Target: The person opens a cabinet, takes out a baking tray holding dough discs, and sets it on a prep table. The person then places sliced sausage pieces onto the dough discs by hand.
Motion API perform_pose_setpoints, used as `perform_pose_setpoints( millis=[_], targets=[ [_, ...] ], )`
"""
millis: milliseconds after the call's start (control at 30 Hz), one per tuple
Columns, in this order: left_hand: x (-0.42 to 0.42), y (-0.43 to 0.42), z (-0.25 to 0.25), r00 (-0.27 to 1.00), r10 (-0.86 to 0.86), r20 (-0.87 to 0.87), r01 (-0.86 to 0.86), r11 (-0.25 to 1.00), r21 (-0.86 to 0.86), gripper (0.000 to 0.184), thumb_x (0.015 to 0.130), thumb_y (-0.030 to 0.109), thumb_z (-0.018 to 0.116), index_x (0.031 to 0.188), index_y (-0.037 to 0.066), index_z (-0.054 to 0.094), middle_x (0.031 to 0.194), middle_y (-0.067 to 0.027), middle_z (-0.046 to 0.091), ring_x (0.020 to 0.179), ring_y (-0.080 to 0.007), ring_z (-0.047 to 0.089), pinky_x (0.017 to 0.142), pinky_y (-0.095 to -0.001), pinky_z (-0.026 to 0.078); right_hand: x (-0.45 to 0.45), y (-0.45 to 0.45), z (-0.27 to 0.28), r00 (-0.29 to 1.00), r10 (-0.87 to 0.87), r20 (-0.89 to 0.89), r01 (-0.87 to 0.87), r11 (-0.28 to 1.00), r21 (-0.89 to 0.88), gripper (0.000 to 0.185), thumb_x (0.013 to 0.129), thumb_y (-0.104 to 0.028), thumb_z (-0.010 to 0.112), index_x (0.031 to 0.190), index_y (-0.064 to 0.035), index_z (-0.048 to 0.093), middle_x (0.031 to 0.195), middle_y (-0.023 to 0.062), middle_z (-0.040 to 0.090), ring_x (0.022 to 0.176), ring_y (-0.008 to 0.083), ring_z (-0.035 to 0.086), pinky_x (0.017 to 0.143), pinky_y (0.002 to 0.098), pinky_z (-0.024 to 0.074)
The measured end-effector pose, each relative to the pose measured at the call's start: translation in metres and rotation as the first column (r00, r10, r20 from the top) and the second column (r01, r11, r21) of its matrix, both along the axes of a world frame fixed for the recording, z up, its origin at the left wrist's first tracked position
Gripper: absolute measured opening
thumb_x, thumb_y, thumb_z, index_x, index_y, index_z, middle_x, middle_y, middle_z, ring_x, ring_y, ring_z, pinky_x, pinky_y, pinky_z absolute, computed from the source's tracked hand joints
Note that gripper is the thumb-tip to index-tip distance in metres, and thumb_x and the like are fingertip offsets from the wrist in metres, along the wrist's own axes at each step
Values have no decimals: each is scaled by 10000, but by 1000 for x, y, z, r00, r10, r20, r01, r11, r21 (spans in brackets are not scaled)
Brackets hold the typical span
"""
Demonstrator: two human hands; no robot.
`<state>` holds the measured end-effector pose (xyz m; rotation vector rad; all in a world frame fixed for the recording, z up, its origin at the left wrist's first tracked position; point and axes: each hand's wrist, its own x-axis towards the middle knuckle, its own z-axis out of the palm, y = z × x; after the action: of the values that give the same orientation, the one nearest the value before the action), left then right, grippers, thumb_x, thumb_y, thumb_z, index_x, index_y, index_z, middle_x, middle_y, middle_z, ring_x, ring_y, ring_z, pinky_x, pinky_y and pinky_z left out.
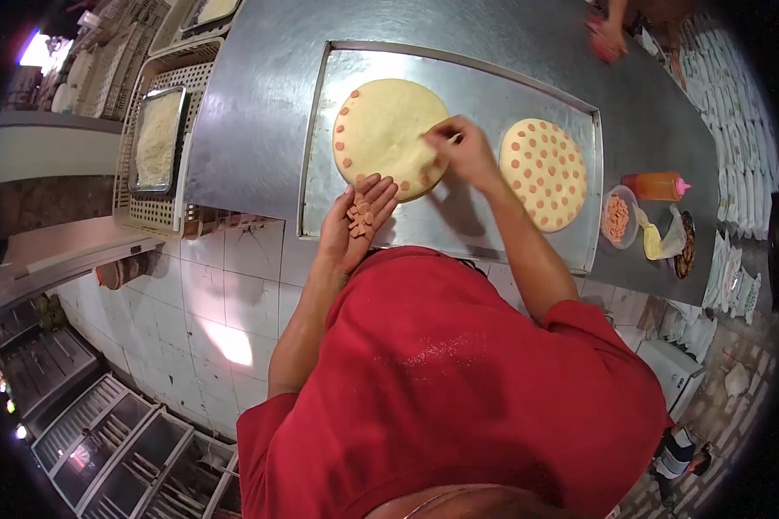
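Note:
A big round of pale dough (pixel 389 130) lies in a metal tray, with orange-pink sausage slices along its left and lower right edge. My left hand (pixel 355 221) is palm up at the dough's near edge, with a small pile of sausage slices (pixel 360 216) in it. Over the dough's right side is my right hand (pixel 463 151), slightly blurred, thumb and fingers pinched together. Whatever lies between those fingertips is too small to make out. To the right in the same tray sits a second dough round (pixel 543 173), dotted all over with sausage slices.
The metal tray (pixel 459 54) has a raised rim. At right are a bowl of sausage pieces (pixel 616 216), an orange squeeze bottle (pixel 653 185) and a bag with something yellow (pixel 662 240). A crate (pixel 125 203) holds a pan of shreds at left. Another person's hand (pixel 608 39) shows top right.

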<state>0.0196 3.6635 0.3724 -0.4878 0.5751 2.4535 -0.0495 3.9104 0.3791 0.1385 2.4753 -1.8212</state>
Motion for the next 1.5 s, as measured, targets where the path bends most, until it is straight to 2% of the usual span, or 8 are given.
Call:
perform_pose_setpoints(
  millis=[467,600,667,767,1200,1333,1433,1500],
  targets=[
    [9,-6,-5,1000,24,-15,-24,999,22,498,1065,300,358,1391,-74,398,1442,-243,459,1362,-353,444,1161,-452,371,-36,42,-65,972,-200,123,186,975,120,257,858,-226,725,961,10,720,875,106,714,750,184,652,685,318,515],
    [9,-8,-2,999,43,-17,-43,999,7,496,1068,300,346,1397,-68,399,1439,-240,466,1363,-354,444,1160,-452,372,-7,9,-25,991,-122,-57,127,986,109,231,844,-215,718,953,-10,722,903,119,680,816,221,637,763,335,503],
    [5,-4,0,1000,23,0,-23,999,24,496,1073,309,328,1395,-59,410,1417,-217,495,1338,-333,475,1145,-439,390,18,-23,4,936,298,-186,-274,951,144,197,816,-194,722,939,-40,720,929,112,627,908,255,588,847,367,470],
    [2,-2,-3,1000,-2,-9,2,999,39,500,1077,319,311,1394,-51,422,1392,-191,523,1298,-307,512,1118,-423,414,41,-55,23,832,472,-291,-394,873,287,185,798,-201,728,936,-78,728,939,84,604,957,264,546,889,389,434],
    [1,0,-16,997,-29,-65,34,997,67,513,1082,353,300,1381,-31,461,1350,-147,564,1190,-258,580,1023,-385,470,51,-69,20,759,535,-371,-360,820,446,139,793,-196,729,885,-96,702,955,51,606,966,262,534,898,404,416],
    [0,3,-2,999,-13,-39,15,999,48,515,1081,351,303,1388,-40,437,1394,-185,525,1267,-289,534,1083,-402,434,45,-61,25,809,483,-334,-396,869,296,172,789,-205,746,889,-76,692,932,66,618,952,263,552,889,405,429],
    [0,4,2,1000,4,-15,-4,998,56,514,1079,342,310,1394,-49,421,1430,-209,486,1326,-311,485,1128,-419,400,16,-36,19,941,213,-263,-185,974,130,217,814,-223,761,902,-37,691,911,68,645,865,219,603,781,370,482],
    [3,2,2,1000,14,-9,-13,996,87,512,1076,329,323,1398,-59,412,1466,-226,442,1383,-326,423,1168,-436,363,-18,-8,2,996,-85,25,86,995,-58,288,845,-285,766,934,-14,721,872,56,693,818,158,613,778,303,476]
  ],
)
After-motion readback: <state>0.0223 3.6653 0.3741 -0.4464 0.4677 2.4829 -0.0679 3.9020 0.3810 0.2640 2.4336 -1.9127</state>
